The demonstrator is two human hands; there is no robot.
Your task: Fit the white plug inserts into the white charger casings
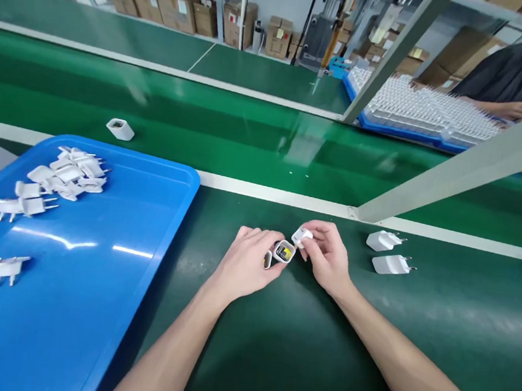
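Right of the blue tray (91, 302), the left hand (248, 261) grips two white shells (284, 252), one showing yellow inside | farther right, the right hand (326, 258) pinches a small white piece (302, 236) | two pronged adapters (390, 264) lie well right of tray | lone housing (121, 131) sits beyond tray's far edge | person (497, 80) far beyond, rightward

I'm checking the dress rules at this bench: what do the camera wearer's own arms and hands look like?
The left hand and right hand are bare, with no gloves, rings or bracelets visible. The left forearm and right forearm show no sleeve, watch or markings as far as the picture reaches.
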